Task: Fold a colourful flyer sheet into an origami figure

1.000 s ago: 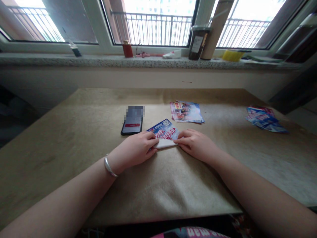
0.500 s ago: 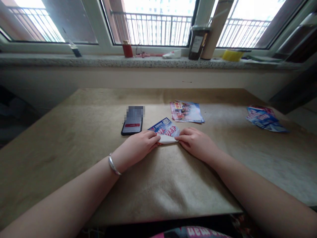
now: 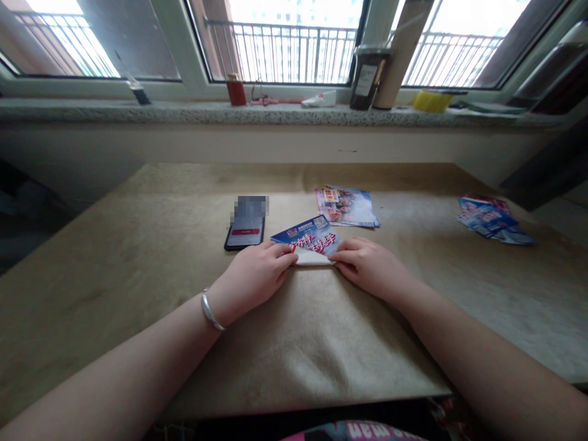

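Observation:
A blue printed flyer (image 3: 310, 236) with red-and-white lettering and a QR code lies on the table between my hands. Its near edge is turned up, showing a white strip of the reverse side. My left hand (image 3: 261, 269), with a silver bangle at the wrist, pinches the strip's left end between thumb and fingers. At the right end, my right hand (image 3: 367, 266) grips the same flyer with its fingers closed. Fingertips cover both ends of the fold.
A phone (image 3: 246, 223) lies left of the flyer. Behind it is a stack of flyers (image 3: 351, 207), and several folded blue papers (image 3: 496, 222) sit far right. A jar (image 3: 367, 76), a red bottle (image 3: 236, 90) and a yellow item (image 3: 432, 101) stand on the windowsill (image 3: 184, 113).
The flyer has turned slightly and shifted right, so more of its printed face and lettering shows. My right hand has moved a little to the right with it; my left hand has barely moved.

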Available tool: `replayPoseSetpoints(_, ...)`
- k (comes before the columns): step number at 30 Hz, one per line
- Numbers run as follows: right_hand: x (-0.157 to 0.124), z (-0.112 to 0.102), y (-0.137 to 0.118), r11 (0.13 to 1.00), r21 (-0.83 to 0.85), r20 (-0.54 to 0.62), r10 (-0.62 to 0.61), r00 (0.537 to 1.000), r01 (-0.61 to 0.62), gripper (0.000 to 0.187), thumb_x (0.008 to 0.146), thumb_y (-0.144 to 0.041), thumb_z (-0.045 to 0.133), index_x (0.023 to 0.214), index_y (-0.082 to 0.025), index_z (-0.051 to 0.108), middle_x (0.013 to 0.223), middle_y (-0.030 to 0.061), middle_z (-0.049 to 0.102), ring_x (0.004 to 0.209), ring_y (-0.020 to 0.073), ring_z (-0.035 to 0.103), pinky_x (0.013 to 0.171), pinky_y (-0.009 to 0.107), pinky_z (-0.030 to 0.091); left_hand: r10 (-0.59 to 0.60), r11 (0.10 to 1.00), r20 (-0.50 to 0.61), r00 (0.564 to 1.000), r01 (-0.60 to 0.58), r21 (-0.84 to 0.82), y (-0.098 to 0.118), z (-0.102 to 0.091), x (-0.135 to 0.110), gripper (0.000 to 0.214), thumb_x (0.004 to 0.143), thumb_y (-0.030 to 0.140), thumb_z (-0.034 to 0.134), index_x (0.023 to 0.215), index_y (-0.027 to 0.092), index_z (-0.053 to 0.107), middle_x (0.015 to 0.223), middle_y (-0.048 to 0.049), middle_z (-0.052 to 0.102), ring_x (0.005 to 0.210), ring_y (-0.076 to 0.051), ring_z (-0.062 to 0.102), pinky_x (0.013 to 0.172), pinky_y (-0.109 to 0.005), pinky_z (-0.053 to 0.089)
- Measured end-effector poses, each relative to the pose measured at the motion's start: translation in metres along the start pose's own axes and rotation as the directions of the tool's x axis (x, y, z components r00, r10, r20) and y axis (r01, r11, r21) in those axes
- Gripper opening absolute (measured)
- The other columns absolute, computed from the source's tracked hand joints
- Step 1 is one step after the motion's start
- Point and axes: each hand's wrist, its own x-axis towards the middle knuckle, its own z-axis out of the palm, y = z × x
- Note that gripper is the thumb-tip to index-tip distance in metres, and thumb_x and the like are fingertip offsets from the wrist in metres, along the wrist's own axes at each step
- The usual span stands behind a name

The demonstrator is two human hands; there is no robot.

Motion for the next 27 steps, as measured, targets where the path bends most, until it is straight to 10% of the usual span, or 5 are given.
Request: replayPoseSetpoints(27, 0.0048, 0.0016, -0.0046, 1.0, -0.016, -0.024, 0.003, 1.0, -0.003, 0.024, 0.09, -0.021, 0.052, 0.1, -0.024, 0.073, 0.094, 0.0049, 0.069, 0.09, 0.0185, 0.059, 0.077, 0.031, 0.048, -0.008, 1.0, 0.01, 1.0, 0.007, 0.014, 0.0034, -0.0047, -0.0015, 0.025, 0.092, 0.026, 0.048, 0.114, 0.021, 0.059, 0.109, -0.0067, 0.063, 0.097, -0.022, 0.057, 0.082, -0.036, 0.051)
